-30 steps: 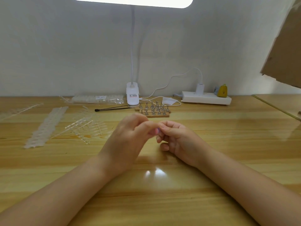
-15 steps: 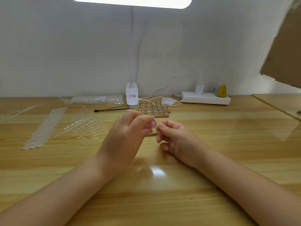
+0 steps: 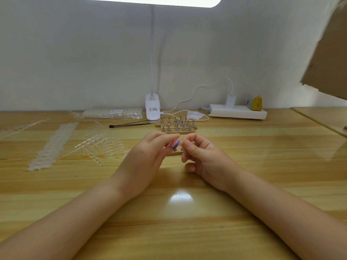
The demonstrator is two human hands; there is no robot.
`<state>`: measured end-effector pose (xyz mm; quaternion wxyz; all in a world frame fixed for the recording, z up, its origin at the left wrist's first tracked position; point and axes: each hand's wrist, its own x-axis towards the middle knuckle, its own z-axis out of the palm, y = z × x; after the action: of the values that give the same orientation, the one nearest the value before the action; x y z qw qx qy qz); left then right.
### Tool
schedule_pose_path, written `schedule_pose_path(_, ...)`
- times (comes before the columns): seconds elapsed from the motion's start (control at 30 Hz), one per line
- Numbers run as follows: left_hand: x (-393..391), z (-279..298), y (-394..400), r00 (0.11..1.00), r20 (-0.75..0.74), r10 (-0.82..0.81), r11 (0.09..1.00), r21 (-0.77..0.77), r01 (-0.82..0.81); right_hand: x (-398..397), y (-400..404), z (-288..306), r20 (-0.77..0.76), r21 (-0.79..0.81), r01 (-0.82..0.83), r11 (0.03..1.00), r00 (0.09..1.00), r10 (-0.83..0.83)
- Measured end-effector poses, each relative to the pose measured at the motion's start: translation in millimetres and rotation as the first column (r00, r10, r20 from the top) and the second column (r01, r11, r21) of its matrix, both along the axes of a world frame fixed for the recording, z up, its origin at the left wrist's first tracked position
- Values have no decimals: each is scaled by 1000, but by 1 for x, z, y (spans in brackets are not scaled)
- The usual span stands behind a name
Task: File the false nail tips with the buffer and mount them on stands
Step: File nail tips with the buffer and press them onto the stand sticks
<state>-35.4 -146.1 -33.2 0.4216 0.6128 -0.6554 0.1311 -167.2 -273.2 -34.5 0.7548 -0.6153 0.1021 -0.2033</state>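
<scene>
Change: buffer [image 3: 174, 143] now shows more fully in left hand [image 3: 144, 162], held by curled fingers.
Right hand [image 3: 201, 154]: fingertips pinched; content unclear.
Room: bare worktop [image 3: 262, 166] toward near edge.

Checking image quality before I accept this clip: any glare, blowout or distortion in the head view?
Head view: lamp head blown out white at top; its glare patch on the table between the forearms; wide-angle bending at the edges; buffer sharp, clear nail tips hard to resolve.

No text can be read. The white lamp base [image 3: 152, 107] at the far middle of the worktop [image 3: 244, 147] carries a small label with a dark line and a red line of print, both too small to make out. The clear packet of nail tips [image 3: 112, 113] to its left bears a white sticker, likewise illegible.
</scene>
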Motion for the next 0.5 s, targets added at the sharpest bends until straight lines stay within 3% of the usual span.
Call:
schedule_pose_path(0.17, -4, 4, -1, 998, 59, -15, 990, -140, 23, 2, 0, -2, -4, -12, 11, 1000, 1000, -11)
schedule_pose_path(0.33, 0, -2, 1, 998, 17, 54, 999, 0, -54, 2, -1, -1, 15, 35, 25, 999, 1000, -25)
schedule_pose_path(0.5, -7, 4, -1, 993, 116, 27, 988, -157, -8, 1, 2, -1, -20, -25, 12, 1000, 1000, -12)
